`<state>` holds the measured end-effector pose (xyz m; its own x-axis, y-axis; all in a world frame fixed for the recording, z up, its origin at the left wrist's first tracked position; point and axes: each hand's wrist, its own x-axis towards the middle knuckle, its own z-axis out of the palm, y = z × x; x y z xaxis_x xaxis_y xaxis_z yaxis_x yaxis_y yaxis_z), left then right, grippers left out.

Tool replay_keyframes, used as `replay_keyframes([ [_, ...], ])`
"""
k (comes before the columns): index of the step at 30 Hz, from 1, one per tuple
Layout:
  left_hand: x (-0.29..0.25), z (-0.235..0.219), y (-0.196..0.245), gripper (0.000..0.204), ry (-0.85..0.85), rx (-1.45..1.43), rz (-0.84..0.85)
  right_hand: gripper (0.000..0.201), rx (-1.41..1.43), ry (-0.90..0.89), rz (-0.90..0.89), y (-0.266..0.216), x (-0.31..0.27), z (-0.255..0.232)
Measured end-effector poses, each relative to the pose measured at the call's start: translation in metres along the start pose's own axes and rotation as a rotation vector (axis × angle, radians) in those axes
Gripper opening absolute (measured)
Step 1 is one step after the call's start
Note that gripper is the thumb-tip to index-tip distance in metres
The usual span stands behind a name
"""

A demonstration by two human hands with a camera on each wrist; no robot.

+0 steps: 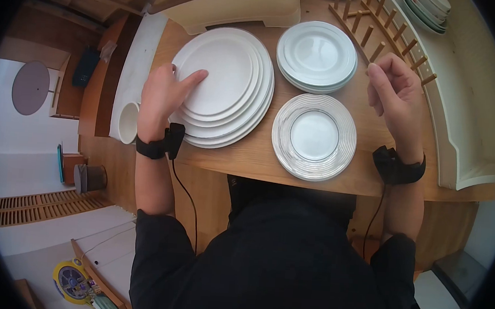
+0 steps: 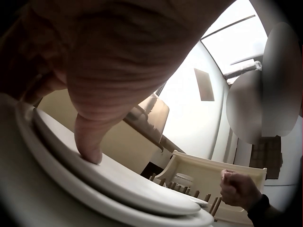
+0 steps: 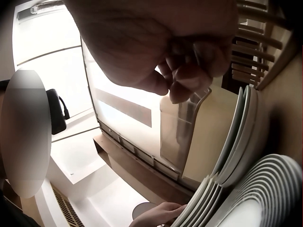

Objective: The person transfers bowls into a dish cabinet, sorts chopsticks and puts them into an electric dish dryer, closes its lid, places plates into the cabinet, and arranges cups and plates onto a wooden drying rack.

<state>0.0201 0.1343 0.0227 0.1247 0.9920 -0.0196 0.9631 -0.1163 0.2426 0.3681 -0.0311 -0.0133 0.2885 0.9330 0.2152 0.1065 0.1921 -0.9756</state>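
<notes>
At the table's left, a tall stack of white dinner plates (image 1: 258,106) is piled with smaller ones on top. My left hand (image 1: 164,91) grips the top white plate (image 1: 225,67) at its left rim; the thumb (image 2: 90,146) lies on the plate's face, and the fingers go round the edge, partly hidden. Above the table's right side, my right hand (image 1: 398,96) hangs with loosely curled fingers and holds nothing. Nearest to it are a wooden dish rack (image 1: 399,32), a stack of pale-rimmed plates (image 1: 317,53) and a plate with a ringed, ribbed rim (image 1: 313,137).
A cream tray-like unit (image 1: 461,135) runs along the right, with bowls (image 1: 427,11) at its far end. Behind the large stack stands a cream box (image 1: 240,10). A white mug (image 1: 128,122) sits left of my left wrist. The table's front edge (image 1: 246,174) is close to my body.
</notes>
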Motion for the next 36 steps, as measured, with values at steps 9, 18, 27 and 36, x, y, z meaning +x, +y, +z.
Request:
replay_keyframes([
  [9, 0.036, 0.021, -0.040, 0.075, -0.222, -0.403, 0.028, 0.019, 0.027, 0.037, -0.022, 0.002, 0.001, 0.000],
  [18, 0.028, 0.023, -0.050, 0.044, -0.327, -1.028, 0.000, 0.020, 0.052, 0.077, -0.042, 0.006, 0.004, -0.003],
  [27, -0.003, 0.014, -0.018, 0.040, -0.332, -1.509, -0.022, 0.019, 0.112, -0.021, 0.029, -0.002, 0.009, -0.001],
  [36, -0.027, 0.013, 0.073, 0.036, -0.469, -1.691, 0.220, 0.049, 0.685, -0.359, 0.179, -0.034, 0.024, 0.020],
])
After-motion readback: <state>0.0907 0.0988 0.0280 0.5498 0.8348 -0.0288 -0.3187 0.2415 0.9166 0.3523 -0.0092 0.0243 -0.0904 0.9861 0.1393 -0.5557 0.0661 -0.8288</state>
